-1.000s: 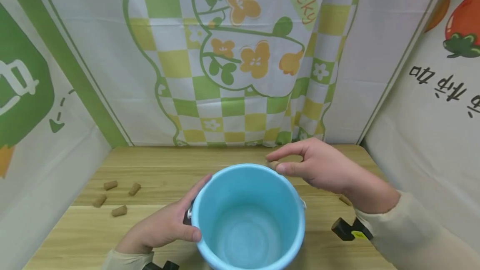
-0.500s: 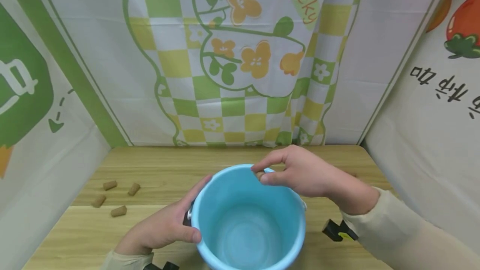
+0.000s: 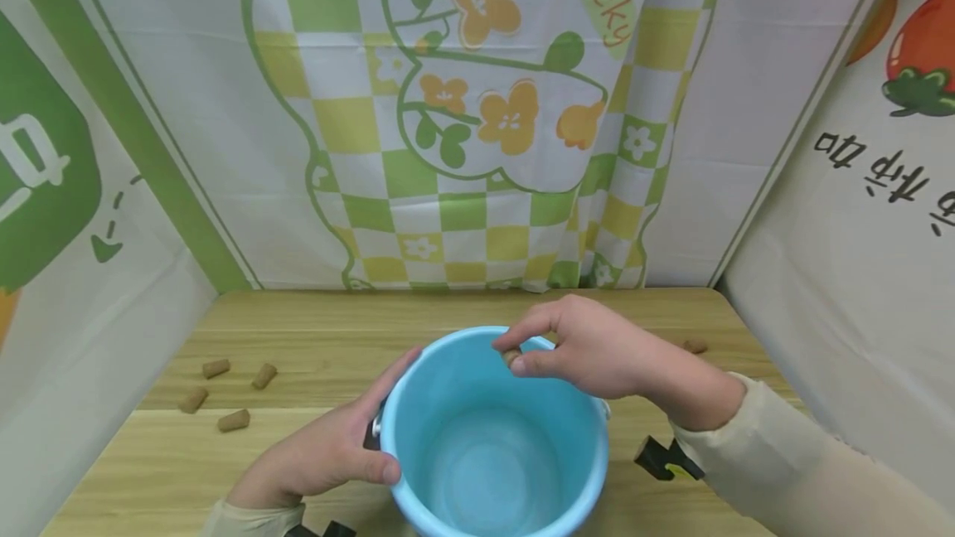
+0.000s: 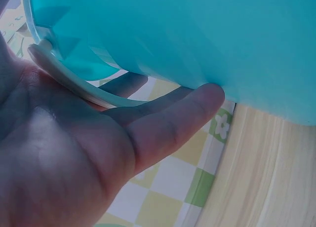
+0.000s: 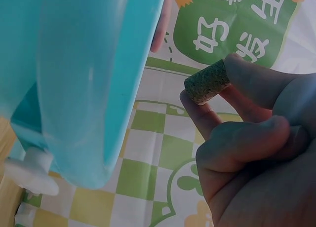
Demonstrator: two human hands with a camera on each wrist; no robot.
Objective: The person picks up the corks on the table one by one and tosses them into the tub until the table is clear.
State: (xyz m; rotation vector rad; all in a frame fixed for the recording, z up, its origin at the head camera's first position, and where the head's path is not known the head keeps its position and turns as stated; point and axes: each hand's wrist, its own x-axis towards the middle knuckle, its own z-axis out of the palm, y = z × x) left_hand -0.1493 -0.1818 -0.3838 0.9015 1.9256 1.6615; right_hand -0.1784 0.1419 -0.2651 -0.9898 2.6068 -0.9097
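Observation:
A light blue bucket [image 3: 492, 404] stands on the wooden table, its inside bare as far as I can see. My left hand [image 3: 328, 446] rests against its left side, thumb at the rim; in the left wrist view the fairly straight fingers [image 4: 168, 128] touch the outer wall, beside the white handle [image 4: 79, 89]. Between the thumb and fingertips of my right hand [image 3: 589, 346] is a cork [image 3: 511, 355], held over the bucket's far right rim. The right wrist view shows that cork [image 5: 207, 82] pinched by its ends, apart from the bucket.
Several corks [image 3: 234, 420] lie on the table left of the bucket. Another cork [image 3: 695, 346] lies to the right, beyond my right forearm. A printed curtain [image 3: 477, 214] hangs at the table's back edge, with printed cloth walls on both sides.
My right hand has carried its cork leftward from beside the far rim to over the bucket opening, slowing in the last half second. The left hand and bucket have stayed put.

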